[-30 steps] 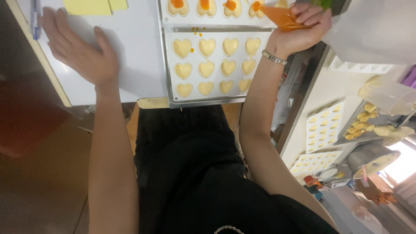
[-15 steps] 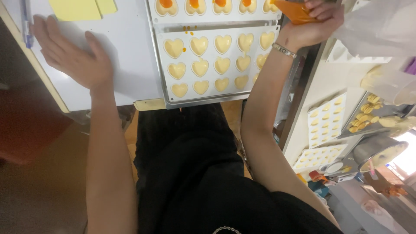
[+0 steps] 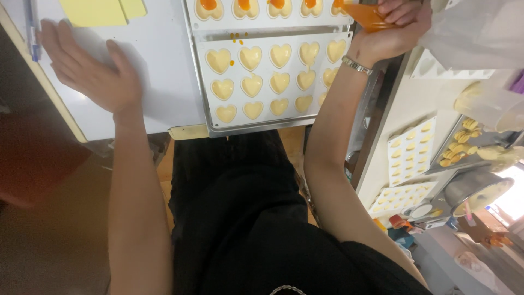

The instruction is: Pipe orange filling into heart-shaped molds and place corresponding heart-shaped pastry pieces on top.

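My left hand lies flat and open on the white table top, fingers spread, left of the metal tray. On the tray sits a white mould with heart-shaped cavities full of pale yellow cream. A second mould further away holds hearts topped with orange filling. My right hand, a bracelet on its wrist, grips an orange piping bag over the far right corner of the tray. A few orange drops lie between the two moulds.
Yellow sticky notes and a blue pen lie at the table's far left. To the right stand more heart moulds, a tray of yellow pieces, a metal bowl and a white plastic bag.
The view has shifted so the tray sits higher in frame. My right hand with the orange bag has moved up toward the far mould. My left hand stays flat on the table.
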